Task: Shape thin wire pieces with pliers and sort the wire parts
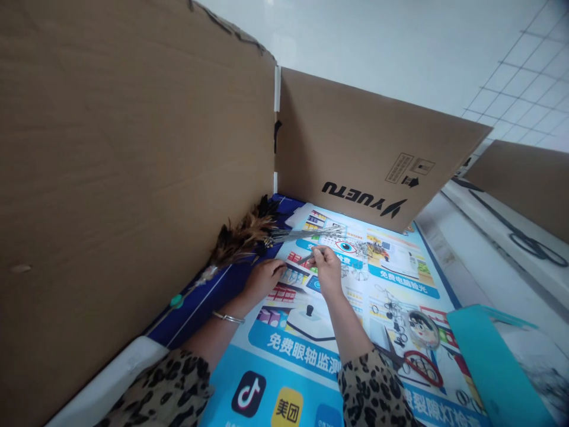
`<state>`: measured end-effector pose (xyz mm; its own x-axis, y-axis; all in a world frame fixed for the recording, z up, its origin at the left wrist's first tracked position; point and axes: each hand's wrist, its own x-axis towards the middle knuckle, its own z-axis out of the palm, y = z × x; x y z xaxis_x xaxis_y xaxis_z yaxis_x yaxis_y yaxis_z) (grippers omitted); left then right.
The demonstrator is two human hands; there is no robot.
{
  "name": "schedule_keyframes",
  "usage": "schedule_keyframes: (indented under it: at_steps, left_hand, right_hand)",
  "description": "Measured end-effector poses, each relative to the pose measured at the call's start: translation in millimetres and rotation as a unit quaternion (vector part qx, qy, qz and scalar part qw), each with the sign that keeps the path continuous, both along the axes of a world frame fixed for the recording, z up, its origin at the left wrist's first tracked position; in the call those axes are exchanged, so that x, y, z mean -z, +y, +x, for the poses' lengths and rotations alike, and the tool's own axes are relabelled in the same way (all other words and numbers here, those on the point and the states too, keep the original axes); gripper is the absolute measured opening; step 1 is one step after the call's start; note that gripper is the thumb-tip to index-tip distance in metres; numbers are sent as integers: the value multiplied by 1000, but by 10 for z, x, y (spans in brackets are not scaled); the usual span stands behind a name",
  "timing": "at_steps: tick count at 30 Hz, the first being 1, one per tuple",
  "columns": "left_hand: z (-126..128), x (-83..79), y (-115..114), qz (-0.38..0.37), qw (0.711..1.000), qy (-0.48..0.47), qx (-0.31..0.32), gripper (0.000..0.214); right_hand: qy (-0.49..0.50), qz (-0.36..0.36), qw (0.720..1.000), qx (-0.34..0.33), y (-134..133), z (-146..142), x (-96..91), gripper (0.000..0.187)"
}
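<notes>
My right hand [328, 270] is closed in a pinch on a thin dark grey strip [306, 258] that points left, above the printed poster. My left hand [265, 277], with a bracelet [229, 318] on its wrist, is just left of it. Its fingertips are pressed together, and whatever they may hold is too small to make out. Beyond both hands lies a bundle of thin grey wires [306, 233]. At the left, a feather duster-like bunch of brown and black feathers [242, 236] rests against the cardboard.
Cardboard walls [351, 142] stand at the left and back. At the right on the poster [284, 350] are red-handled scissors [423, 369], a round cartoon tin [424, 331] and small dark rings. A teal box [489, 362] is beyond them. Black scissors [528, 242] lie farther right.
</notes>
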<state>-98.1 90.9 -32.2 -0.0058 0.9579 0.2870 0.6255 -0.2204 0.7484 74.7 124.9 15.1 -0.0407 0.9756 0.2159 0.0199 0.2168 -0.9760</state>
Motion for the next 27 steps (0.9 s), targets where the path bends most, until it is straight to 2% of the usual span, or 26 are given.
schedule_keyframes:
  at_steps: [5, 12, 17, 20, 27]
  left_hand:
    - [-26, -70, -26, 0, 998, 51, 45, 15]
    - [-120, -185, -145, -17, 978, 160, 132, 13]
    - [-41, -226, -225, -8, 967, 234, 95, 7]
    - [25, -240, -232, -28, 956, 276, 93, 11]
    - [109, -220, -147, -77, 955, 270, 96, 14]
  right_hand:
    - [3, 0, 1000, 2, 17, 18, 15, 27]
    - [6, -1, 1000, 5, 39, 27, 43, 26]
    - [9, -1, 1000, 2, 31, 33, 37, 27]
    - [13, 0, 1000, -1, 34, 35, 44, 26]
    - [10, 3, 1000, -6, 34, 28, 98, 25]
